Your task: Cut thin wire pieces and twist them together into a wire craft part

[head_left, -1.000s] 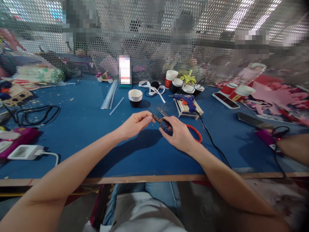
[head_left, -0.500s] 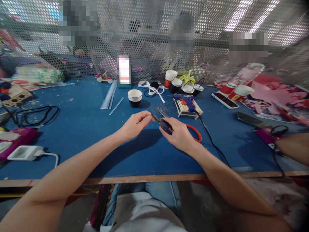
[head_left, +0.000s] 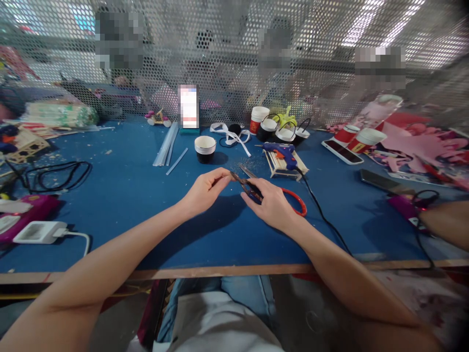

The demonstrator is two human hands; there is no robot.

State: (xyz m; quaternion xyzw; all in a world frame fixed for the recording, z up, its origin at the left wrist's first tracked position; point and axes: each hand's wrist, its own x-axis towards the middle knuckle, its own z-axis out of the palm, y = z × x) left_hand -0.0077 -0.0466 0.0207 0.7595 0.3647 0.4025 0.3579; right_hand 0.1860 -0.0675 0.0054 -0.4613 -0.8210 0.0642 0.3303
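My right hand (head_left: pixel 269 203) grips red-handled scissors (head_left: pixel 252 186) just above the blue table (head_left: pixel 128 195). Their dark blades are parted and point left towards my left hand. My left hand (head_left: pixel 205 188) is pinched shut on something small at the blade tips; I cannot make it out. Both hands hover over the middle of the table, a little behind its front edge.
A black cup (head_left: pixel 205 148), a blue glue gun (head_left: pixel 280 150) on a stick rack, clear glue sticks (head_left: pixel 166 144), an upright phone (head_left: pixel 188 107), paper cups (head_left: pixel 259 119) and a ribbon (head_left: pixel 230 134) lie beyond. Cables (head_left: pixel 54 176) and a charger (head_left: pixel 36 231) sit left. Another person's arm (head_left: pixel 445 230) rests at right.
Almost nothing has moved; my left hand's fingers have shifted slightly at the scissor tips.
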